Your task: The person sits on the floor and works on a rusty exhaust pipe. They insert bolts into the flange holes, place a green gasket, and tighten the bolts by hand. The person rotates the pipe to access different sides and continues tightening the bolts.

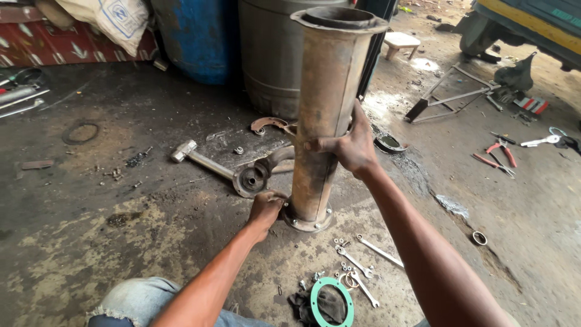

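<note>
1. Denim-clad knee (130, 300) sat at the bottom left of the frame, nearest the camera, with both bare forearms reaching up from the lower edge.
2. Rusty metal pipe (324, 115) stood upright at centre frame – flared mouth at the top, bolted flange (307, 219) resting on the stained concrete floor (91, 242).
3. Right hand (351, 145) was wrapped around the pipe's mid-section, fingers curled against the right wall, thumb lying across the front.
4. Left hand (266, 206) was closed at the left edge of the flange, touching it; what the fingers pinched, if anything, could not be told.
5. Green ring gasket (331, 301) lay on a dark rag (302, 303) at the bottom centre, just beside the knee.
6. Open-ended spanners (363, 269) and loose washers lay scattered near the flange, lower right of it.
7. Hammer (203, 158) lay left of the pipe, its handle running to a round metal fitting (251, 180).
8. Red-handled pliers (502, 151) lay well apart at the right of the frame.
9. Blue drum (193, 36) and grey drum (272, 54) stood behind the pipe at the top – the grey one partly hidden by it.
</note>
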